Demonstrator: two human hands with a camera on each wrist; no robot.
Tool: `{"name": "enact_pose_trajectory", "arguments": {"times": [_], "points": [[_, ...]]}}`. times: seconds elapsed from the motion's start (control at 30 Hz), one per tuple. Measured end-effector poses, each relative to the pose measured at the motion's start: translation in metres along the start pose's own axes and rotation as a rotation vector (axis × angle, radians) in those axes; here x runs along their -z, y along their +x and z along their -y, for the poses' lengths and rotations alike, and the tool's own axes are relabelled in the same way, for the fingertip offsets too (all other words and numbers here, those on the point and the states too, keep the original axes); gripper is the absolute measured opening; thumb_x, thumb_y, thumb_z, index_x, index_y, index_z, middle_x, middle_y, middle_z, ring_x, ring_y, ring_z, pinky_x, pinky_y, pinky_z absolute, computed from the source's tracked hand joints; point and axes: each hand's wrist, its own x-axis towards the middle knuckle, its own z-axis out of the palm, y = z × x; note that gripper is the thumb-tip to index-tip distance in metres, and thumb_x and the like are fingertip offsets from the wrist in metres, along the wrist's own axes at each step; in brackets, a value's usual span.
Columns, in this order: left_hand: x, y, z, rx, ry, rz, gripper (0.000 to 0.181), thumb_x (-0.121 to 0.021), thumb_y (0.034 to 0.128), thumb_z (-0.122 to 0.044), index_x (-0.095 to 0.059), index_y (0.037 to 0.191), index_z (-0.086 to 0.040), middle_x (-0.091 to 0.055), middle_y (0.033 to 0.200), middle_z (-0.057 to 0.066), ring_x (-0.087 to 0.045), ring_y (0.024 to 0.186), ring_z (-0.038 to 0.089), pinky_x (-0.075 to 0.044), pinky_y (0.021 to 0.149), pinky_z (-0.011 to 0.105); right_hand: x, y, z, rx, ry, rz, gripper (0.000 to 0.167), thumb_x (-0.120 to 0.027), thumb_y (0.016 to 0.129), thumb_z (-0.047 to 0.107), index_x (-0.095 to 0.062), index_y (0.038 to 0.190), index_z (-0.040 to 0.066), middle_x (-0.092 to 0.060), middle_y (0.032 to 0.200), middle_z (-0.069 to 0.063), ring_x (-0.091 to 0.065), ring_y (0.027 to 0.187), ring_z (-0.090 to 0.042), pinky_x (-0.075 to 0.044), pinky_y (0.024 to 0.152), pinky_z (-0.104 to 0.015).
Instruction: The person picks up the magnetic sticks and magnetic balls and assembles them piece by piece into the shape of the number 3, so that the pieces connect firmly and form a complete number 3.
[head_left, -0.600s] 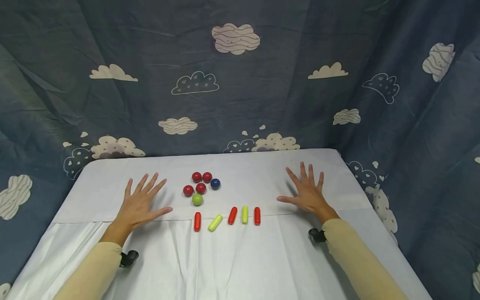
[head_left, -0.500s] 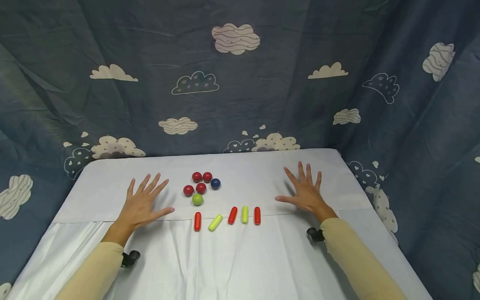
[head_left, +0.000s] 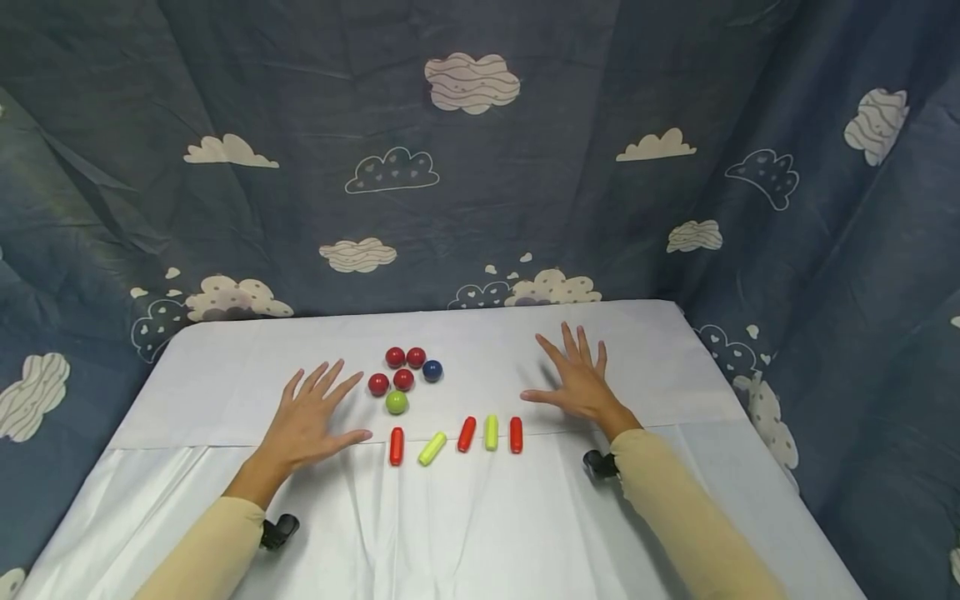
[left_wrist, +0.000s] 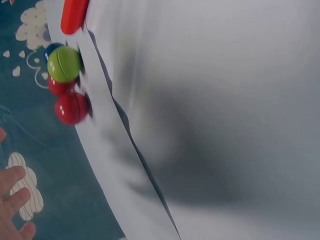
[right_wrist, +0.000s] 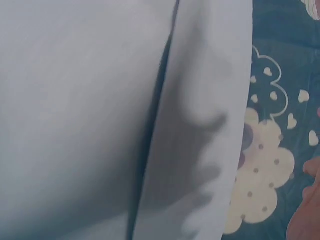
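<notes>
Hands [head_left: 311, 425] [head_left: 581, 387] inward over cloth [head_left: 525, 517], blue backdrop [head_left: 517, 196]

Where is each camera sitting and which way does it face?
Head: worn there, facing forward and down at the white table, six balls, five sticks and the backdrop; left hand, right hand and sleeves show.
Left wrist: worn there, facing a red stick, some balls, table and backdrop; fingertips show lower left.
Right wrist: worn there, facing table and backdrop; right hand partly shows.
Head and left wrist share the green ball.
</notes>
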Motion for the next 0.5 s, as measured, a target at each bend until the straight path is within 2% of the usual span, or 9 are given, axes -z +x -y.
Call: {"name": "enact_pose_trajectory", "arguments": {"times": [0.27,0.5], "points": [[-0.004,-0.002,-0.017,0.027,-0.032,-0.011,0.084,-0.065,0.0756,-0.065,-0.049,0.141,-0.014,-0.042,0.145,0.018,-0.037,0.132,0.040,-0.024,0.107,0.060,-0.007,0.018,0.021,0.044,0.030,0.032,0.102,-0.068,0.070,0.070,-0.028,0.152,0.024,-0.005,0.160,-0.016,0.003,0.145,-0.040,0.007,0.109,-0.064],[-0.006,-0.002,-0.031,0.055,-0.062,-0.019,0.079,-0.067,0.0780,-0.059,-0.050,0.139,-0.012,-0.048,0.138,0.016,-0.043,0.126,0.038,-0.033,0.102,0.057,-0.011,0.036,0.035,0.054,0.044,0.101,0.100,-0.071,0.071,0.066,-0.028,0.152,0.026,-0.011,0.160,-0.014,-0.006,0.146,-0.037,-0.004,0.110,-0.063]]}}
